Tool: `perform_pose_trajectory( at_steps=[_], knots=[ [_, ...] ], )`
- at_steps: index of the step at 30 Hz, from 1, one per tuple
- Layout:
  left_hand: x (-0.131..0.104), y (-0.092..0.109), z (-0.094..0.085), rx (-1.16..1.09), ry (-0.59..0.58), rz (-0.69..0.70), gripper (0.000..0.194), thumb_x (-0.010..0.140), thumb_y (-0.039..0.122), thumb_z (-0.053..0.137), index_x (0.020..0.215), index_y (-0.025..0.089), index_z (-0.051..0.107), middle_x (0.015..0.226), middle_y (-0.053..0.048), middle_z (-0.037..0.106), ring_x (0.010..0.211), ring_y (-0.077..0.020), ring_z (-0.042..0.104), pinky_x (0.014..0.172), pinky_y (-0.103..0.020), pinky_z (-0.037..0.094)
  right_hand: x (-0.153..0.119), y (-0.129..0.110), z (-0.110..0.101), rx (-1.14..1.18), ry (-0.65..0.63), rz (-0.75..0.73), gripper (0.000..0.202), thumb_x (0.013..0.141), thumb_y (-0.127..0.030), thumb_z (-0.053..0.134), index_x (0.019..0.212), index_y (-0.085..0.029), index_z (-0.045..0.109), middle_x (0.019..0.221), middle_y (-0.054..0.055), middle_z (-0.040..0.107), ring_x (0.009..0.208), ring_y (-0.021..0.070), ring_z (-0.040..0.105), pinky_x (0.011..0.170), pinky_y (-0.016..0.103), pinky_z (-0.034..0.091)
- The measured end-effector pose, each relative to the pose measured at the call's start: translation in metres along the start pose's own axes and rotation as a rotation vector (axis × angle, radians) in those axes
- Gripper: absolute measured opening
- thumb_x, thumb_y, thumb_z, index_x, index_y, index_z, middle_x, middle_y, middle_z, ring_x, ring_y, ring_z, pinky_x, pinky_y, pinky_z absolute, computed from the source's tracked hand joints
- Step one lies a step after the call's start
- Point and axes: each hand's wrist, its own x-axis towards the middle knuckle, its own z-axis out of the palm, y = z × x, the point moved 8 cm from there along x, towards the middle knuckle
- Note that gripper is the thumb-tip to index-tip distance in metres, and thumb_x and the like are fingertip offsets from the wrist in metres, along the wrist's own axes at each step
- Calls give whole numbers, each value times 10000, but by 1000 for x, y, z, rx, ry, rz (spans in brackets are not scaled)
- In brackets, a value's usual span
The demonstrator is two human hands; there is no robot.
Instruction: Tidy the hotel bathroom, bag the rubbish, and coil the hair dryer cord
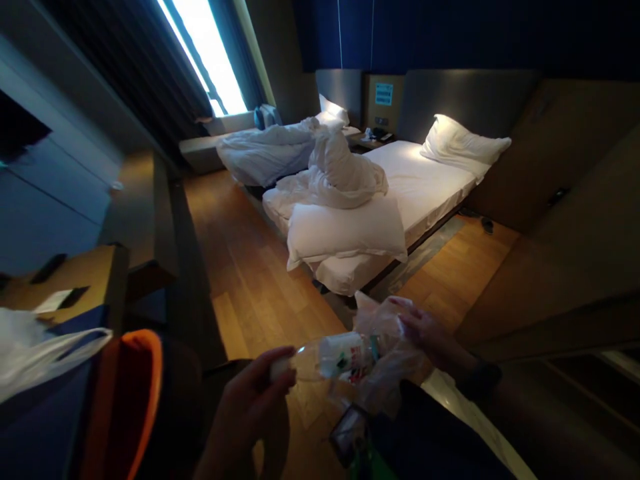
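The room is dim, with light from the window (215, 53) and a wooden floor (245, 267). On the nearer bed (425, 175), a white duvet (345, 170) lies in a heap, and a pillow (345, 230) is at its foot end. At the left stands a bench (103, 270). The clear plastic bottle (333, 357) is between the two hands, above the floor, lying almost level. The left hand (250, 393) has its fingers closed around the neck end. The right hand (423, 333) grasps a thin plastic bag (387, 383) with bent fingers; whether the bottle's base is inside it or only against it, I cannot tell
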Motion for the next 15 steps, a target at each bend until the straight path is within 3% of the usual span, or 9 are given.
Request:
perform_pose_trajectory(
  at_steps=[2, 4, 7, 11, 13, 15],
  knots=[
    [35, 23, 30, 0, -116, 122, 429, 727, 451, 655, 1053, 173, 673, 851, -48, 704, 724, -177, 647, 649, -255, 532, 8, -13, -8, 64, 82, 7, 740, 740, -401, 743, 1377, -213, 416, 677, -50, 380, 520, 39, 291, 456, 137, 244],
    [64, 47, 67, 51, -138, 280, 333, 774, 347, 622, 1056, 177, 667, 937, -56, 693, 813, -170, 642, 739, -263, 535, 15, -24, -12, 134, 144, 25, 789, 700, -368, 777, 1386, -231, 413, 631, -68, 347, 477, 30, 256, 419, 129, 196],
    [99, 67, 139, 121, -197, 460, 301, 824, 201, 540, 1107, 197, 642, 1102, -69, 646, 979, -173, 615, 884, -294, 511, 33, -43, -16, 227, 192, 40, 855, 639, -338, 827, 1387, -259, 419, 620, -73, 348, 461, 19, 258, 405, 111, 187],
    [154, 49, 242, 273, -465, 480, 610, 735, 75, 560, 1335, 160, 494, 1416, -125, 448, 1271, -247, 463, 1076, -399, 400, 65, -76, -54, 303, 237, -5, 839, 638, -299, 834, 1380, -303, 444, 628, -63, 365, 465, 20, 274, 405, 106, 220],
    [191, 34, 273, 324, -544, 433, 737, 687, 29, 544, 1404, 139, 413, 1473, -136, 375, 1322, -251, 408, 1111, -397, 356, 83, -96, -86, 327, 247, -47, 780, 678, -295, 816, 1371, -334, 459, 604, -67, 317, 453, 19, 234, 399, 109, 198],
    [234, 26, 289, 358, -534, 338, 664, 711, 30, 490, 1365, 142, 464, 1382, -127, 493, 1235, -223, 496, 1050, -362, 410, 101, -116, -125, 333, 283, -86, 731, 699, -303, 810, 1351, -360, 483, 615, -61, 316, 463, 21, 248, 403, 111, 215]
  ],
)
